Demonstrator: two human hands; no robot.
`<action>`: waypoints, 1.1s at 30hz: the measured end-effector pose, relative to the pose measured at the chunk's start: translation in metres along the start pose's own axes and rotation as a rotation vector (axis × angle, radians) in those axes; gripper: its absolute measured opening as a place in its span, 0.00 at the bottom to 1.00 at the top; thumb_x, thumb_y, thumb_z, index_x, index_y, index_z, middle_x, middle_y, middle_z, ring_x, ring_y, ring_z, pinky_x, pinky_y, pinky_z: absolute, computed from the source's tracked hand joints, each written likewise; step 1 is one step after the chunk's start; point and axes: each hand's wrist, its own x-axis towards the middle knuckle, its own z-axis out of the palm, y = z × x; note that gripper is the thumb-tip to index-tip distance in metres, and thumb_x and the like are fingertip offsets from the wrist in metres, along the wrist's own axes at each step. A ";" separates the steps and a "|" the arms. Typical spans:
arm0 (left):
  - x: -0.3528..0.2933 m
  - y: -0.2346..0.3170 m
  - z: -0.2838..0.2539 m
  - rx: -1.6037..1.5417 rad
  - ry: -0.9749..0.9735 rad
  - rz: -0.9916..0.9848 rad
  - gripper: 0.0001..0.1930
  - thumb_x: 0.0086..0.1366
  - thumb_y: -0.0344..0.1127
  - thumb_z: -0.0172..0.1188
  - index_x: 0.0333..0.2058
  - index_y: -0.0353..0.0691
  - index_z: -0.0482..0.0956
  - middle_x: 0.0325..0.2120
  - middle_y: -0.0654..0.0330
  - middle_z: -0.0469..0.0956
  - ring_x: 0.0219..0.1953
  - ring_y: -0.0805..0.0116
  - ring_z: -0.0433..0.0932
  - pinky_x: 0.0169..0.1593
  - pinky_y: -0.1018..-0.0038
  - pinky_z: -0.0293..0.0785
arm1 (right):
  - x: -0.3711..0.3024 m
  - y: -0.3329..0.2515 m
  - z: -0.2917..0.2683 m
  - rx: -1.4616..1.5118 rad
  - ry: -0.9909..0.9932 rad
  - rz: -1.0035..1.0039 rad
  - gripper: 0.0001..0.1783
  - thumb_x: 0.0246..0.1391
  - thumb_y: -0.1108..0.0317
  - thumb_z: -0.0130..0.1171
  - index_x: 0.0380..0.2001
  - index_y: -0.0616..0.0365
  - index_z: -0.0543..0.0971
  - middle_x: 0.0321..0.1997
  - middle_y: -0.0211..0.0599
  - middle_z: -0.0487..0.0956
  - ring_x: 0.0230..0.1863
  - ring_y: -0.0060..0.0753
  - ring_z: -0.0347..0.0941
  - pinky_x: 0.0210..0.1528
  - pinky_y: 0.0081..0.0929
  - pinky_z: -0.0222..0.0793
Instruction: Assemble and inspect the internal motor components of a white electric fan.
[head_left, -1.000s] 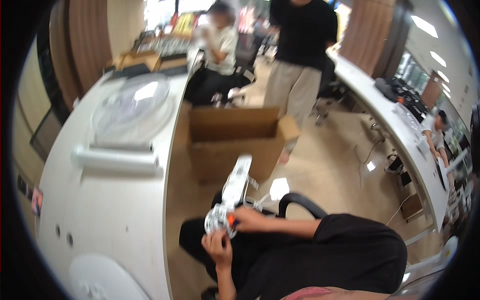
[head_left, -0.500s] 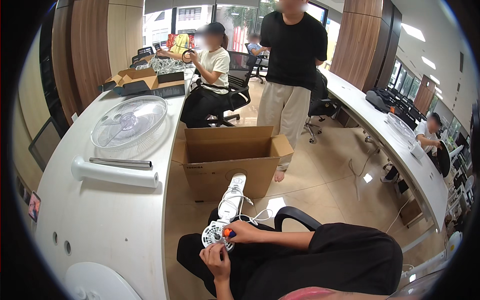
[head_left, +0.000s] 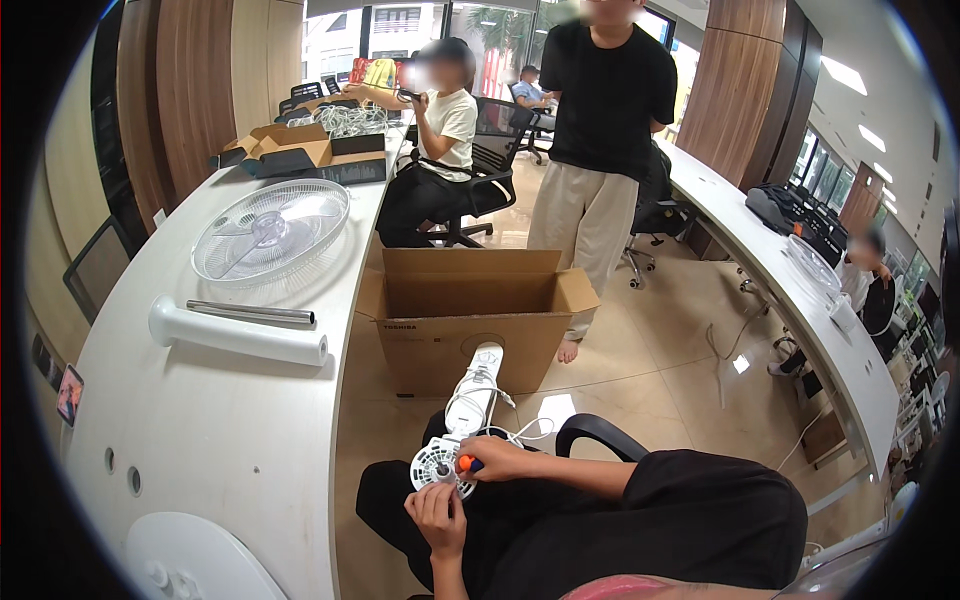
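Across my lap lies a white fan motor head [head_left: 430, 462] with a round slotted face and a central shaft, its long white body [head_left: 475, 392] reaching toward the carton. A white cord [head_left: 512, 432] is looped around that body. My right hand [head_left: 500, 459] is closed around a screwdriver [head_left: 469, 463] with an orange and dark blue handle, at the right side of the slotted face. Its tip is hidden. My left hand [head_left: 437, 515] pinches its fingers together at the lower rim of the motor face. Whatever lies between those fingertips is too small to make out.
On the white table [head_left: 230, 440] at left lie a clear fan grille [head_left: 270, 235], a white tube [head_left: 240, 338], a metal pole [head_left: 250, 312] and a round white base [head_left: 195, 560]. An open carton [head_left: 470, 345] stands ahead. One person [head_left: 610, 110] stands behind it; another [head_left: 450, 140] sits.
The whole view has shifted slightly, so the surroundings sit further right. Both my hands stay at the motor face, with the screwdriver handle tilted a little differently. The seated person's arms have moved.
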 end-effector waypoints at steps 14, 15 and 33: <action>-0.002 -0.003 0.002 -0.010 -0.006 0.010 0.08 0.55 0.24 0.66 0.35 0.39 0.81 0.35 0.60 0.81 0.44 0.61 0.78 0.52 0.60 0.65 | 0.002 -0.004 -0.017 -0.046 -0.063 -0.159 0.09 0.48 0.67 0.68 0.33 0.57 0.82 0.39 0.38 0.77 0.42 0.47 0.78 0.42 0.40 0.72; -0.002 -0.005 0.003 0.004 -0.004 0.012 0.08 0.56 0.24 0.65 0.35 0.39 0.81 0.35 0.60 0.81 0.44 0.60 0.78 0.52 0.60 0.65 | 0.004 0.002 -0.011 -0.011 -0.065 -0.190 0.10 0.47 0.66 0.69 0.33 0.57 0.82 0.38 0.39 0.78 0.43 0.48 0.77 0.43 0.40 0.71; -0.002 -0.001 0.001 -0.007 -0.034 -0.030 0.07 0.57 0.23 0.64 0.35 0.39 0.80 0.35 0.59 0.81 0.44 0.59 0.78 0.53 0.60 0.64 | 0.007 0.003 -0.006 0.099 -0.052 -0.160 0.11 0.49 0.67 0.67 0.35 0.60 0.81 0.38 0.44 0.79 0.43 0.51 0.77 0.45 0.42 0.72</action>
